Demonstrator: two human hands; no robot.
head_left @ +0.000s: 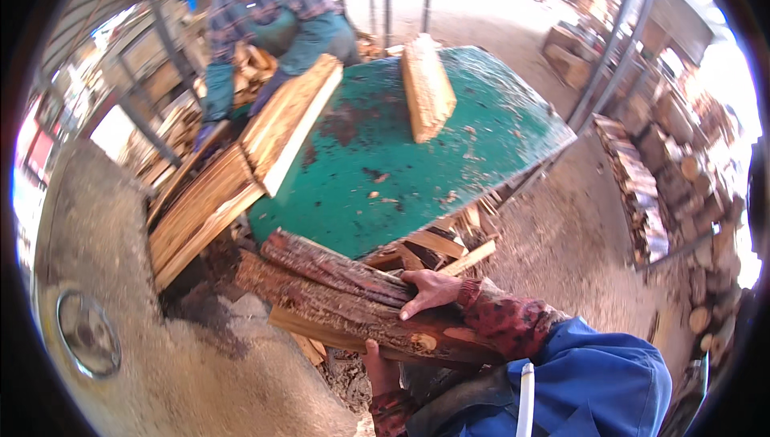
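Observation:
A long split log (345, 308) with rough brown bark lies crosswise in front of me, its far end reaching toward the concrete at left. From below, my left hand (381, 369) holds its near edge, thumb up against the wood. My right hand (431, 291) rests over the top with fingers curled round a narrower bark-covered strip (333, 267) along the log's far side; I cannot tell whether the strip is a separate piece. Two pale split logs (293, 116) (204, 212) lie end to end at the left, where a co-worker's gloved hands are.
A green table (361, 188) with wood chips carries another split log (427, 88). A co-worker (273, 20) bends over beyond its left side. Split firewood (449, 248) lies under the table edge. A concrete block (104, 220) stands at left, stacked logs (698, 172) at right.

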